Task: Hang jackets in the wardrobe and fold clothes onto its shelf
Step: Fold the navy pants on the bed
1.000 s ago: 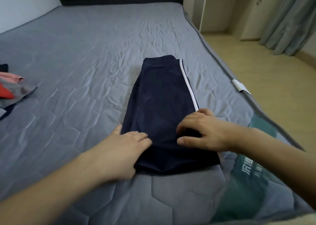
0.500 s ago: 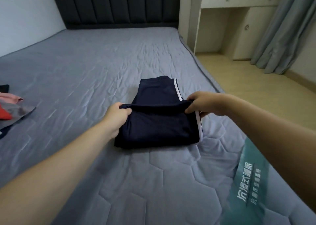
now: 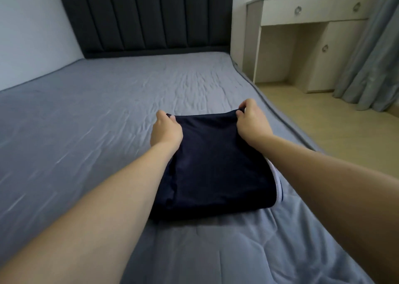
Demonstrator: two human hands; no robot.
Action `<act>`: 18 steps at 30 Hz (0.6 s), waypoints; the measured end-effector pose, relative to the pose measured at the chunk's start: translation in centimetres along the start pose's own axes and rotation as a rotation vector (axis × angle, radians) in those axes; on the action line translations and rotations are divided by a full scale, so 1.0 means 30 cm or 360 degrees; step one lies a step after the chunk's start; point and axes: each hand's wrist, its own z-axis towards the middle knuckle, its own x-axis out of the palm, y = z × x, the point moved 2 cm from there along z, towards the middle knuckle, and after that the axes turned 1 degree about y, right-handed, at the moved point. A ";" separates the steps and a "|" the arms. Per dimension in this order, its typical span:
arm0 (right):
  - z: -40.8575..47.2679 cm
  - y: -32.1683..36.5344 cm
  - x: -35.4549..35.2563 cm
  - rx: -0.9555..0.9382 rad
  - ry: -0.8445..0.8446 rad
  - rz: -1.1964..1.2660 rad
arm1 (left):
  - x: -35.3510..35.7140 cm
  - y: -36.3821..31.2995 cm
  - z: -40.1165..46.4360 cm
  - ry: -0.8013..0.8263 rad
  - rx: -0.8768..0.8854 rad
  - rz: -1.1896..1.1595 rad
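Room: bedroom with a pale wall at the left, a dark padded headboard (image 3: 146, 18) behind the bed, and wood floor (image 3: 336, 128) along the right side.
Surface: grey quilted mattress (image 3: 90, 119) filling most of the view; its right edge runs diagonally beside the floor.
Left hand: left hand (image 3: 166, 130) curled over the far left corner of the folded cloth, thumb and fingers pinching that corner; the forearm crosses the garment's left edge.
Garment: navy trousers (image 3: 216, 167) folded into a thick, roughly square packet, lying flat on the mattress near its right edge, closer to the foot than to the headboard.
Axis: the packet's slightly longer side runs from the near edge toward the headboard; the far edge is lifted a little between the two hands.
Trim: white stripe (image 3: 277, 182) showing at the packet's near right edge.
Right hand: right hand (image 3: 251, 121) gripping the far right corner, fingers curled round the cloth.
Containers: white desk (image 3: 311, 13) past the mattress's far right corner, two drawers and a cabinet door all closed, contents unseen.
Curtain: grey-blue curtain (image 3: 371, 63) at the far right, cut off by the frame.
Hidden: fingertips under the cloth and the layers inside the fold cannot be made out.
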 end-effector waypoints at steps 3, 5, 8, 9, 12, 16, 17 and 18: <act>0.061 -0.082 0.118 -0.0102 0.0033 -0.0290 | 0.108 0.059 0.092 0.0075 -0.0077 0.0102; 0.065 -0.160 0.210 -0.0028 0.0119 -0.0422 | 0.184 0.123 0.117 0.0155 -0.0147 0.0214; 0.075 -0.243 0.289 0.0163 0.0057 -0.0401 | 0.258 0.195 0.136 0.0085 -0.0142 0.0289; 0.085 -0.256 0.299 0.0183 0.0034 -0.0395 | 0.270 0.205 0.147 0.0060 -0.0128 0.0302; 0.106 -0.268 0.309 0.0185 -0.0004 -0.0425 | 0.282 0.217 0.169 0.0028 -0.0110 0.0290; 0.100 -0.282 0.320 0.0202 -0.0036 -0.0353 | 0.276 0.227 0.167 0.0058 -0.0165 0.0184; 0.099 -0.279 0.313 0.0211 -0.0034 -0.0293 | 0.270 0.229 0.169 0.0109 -0.0203 0.0120; 0.099 -0.273 0.301 0.0228 -0.0014 -0.0227 | 0.259 0.230 0.174 0.0166 -0.0249 0.0012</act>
